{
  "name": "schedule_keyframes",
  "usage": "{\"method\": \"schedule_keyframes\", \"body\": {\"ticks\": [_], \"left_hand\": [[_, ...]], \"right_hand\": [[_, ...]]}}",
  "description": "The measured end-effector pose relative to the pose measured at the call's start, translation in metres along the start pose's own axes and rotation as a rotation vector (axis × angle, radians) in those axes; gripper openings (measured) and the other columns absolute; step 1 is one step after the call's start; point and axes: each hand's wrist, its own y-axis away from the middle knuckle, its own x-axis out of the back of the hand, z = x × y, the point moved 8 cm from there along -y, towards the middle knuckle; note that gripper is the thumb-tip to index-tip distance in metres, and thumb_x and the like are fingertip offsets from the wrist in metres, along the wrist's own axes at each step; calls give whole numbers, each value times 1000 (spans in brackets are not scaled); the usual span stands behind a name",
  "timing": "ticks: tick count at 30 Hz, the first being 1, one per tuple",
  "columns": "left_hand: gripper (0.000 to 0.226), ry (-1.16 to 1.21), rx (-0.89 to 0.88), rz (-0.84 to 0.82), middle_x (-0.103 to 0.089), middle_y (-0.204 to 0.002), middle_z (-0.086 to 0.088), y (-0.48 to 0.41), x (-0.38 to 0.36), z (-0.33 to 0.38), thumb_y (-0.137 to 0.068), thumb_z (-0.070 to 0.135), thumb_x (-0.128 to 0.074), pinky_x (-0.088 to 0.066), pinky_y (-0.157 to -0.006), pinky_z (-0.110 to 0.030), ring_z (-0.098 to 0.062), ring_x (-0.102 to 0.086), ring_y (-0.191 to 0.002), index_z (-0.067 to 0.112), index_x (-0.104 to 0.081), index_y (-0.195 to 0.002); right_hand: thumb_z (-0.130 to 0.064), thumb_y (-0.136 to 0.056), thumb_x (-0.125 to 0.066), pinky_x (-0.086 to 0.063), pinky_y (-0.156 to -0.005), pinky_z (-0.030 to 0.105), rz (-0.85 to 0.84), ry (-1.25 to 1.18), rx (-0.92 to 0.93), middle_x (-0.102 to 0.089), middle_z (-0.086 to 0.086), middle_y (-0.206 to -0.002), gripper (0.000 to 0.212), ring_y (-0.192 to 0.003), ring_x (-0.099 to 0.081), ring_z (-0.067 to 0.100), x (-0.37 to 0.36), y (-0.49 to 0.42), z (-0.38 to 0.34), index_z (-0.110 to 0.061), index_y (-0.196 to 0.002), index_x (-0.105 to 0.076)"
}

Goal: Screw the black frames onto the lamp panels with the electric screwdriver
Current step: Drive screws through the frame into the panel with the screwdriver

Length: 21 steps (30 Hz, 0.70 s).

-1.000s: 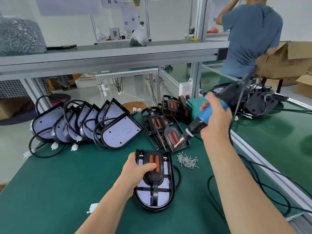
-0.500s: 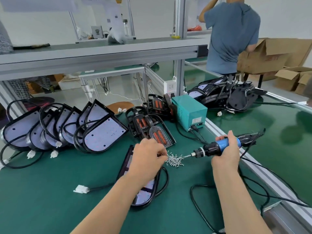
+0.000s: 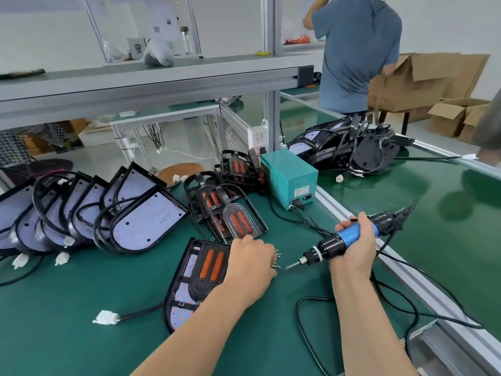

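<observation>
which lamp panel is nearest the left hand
The D-shaped white lamp panel carrying a black frame with two orange strips, lying flat by the left hand; the bare panels lean stacked further back.

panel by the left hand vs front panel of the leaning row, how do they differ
The near panel, by the left hand, lies flat on the mat; the front panel leans on those behind. The near panel carries a black frame with two orange strips; the front panel's face is bare. The near panel's cable trails to a white plug; the front panel's loops round its edge. Both are D-shaped, black-rimmed, pale-faced.
</observation>
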Motion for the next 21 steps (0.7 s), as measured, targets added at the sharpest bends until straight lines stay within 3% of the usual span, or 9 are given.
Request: {"method": "schedule_keyframes", "body": {"ticks": [7, 12, 14, 16, 18, 21], "left_hand": [[12, -81, -39, 1, -69, -107, 3, -1, -2, 1, -98, 29, -58, -34, -92, -37, -23, -53, -108, 28, -67, -105], [16, 49, -95, 114, -61, -108, 4, 6, 3, 3, -99, 18, -47, -32, -90, -33, -22, -49, -106, 26, -60, -104], [13, 228, -103, 186, -60, -101, 2, 12, 13, 2, -100, 14, -45, -38, -89, -33, -21, -51, -96, 22, -55, -98], [13, 523, -56, 219, -61, -87, -1, 18, 23, -5, -98, 10, -50, -46, -79, -34, -19, -53, -81, 18, -52, -89], [12, 786, 24, 240, -63, -81, 2, 27, 30, -16, -94, 8, -58, -48, -70, -24, -9, -53, -73, 17, -57, -86], [16, 1019, 88, 208, -67, -83, 5, 44, 29, -24, -89, 8, -68, -47, -70, -13, 0, -54, -71, 22, -61, -92]], "right_hand": [[-24, -92, -70, -54, -56, 21, -31, 27, 4, -64, -6, -62, 15, -54, -63, 8, 1, 0, 2, -16, -86, -59], [-22, -90, -72, -55, -56, 21, -22, 48, 4, -64, -6, -61, 15, -54, -63, 8, -3, 4, 3, -15, -89, -59], [-20, -89, -73, -55, -56, 22, 0, 50, -6, -63, -5, -60, 16, -54, -63, 9, -4, 4, 4, -14, -89, -58], [-21, -90, -73, -55, -57, 23, 44, 47, -24, -63, -4, -60, 17, -55, -63, 10, -3, 5, 4, -15, -87, -58], [-24, -90, -73, -54, -56, 22, 80, 30, -51, -64, -4, -62, 18, -57, -63, 12, -4, 8, 3, -15, -84, -58], [-25, -88, -75, -53, -55, 22, 88, 23, -48, -64, -4, -64, 17, -57, -64, 11, -12, 19, -2, -17, -84, -60]]}}
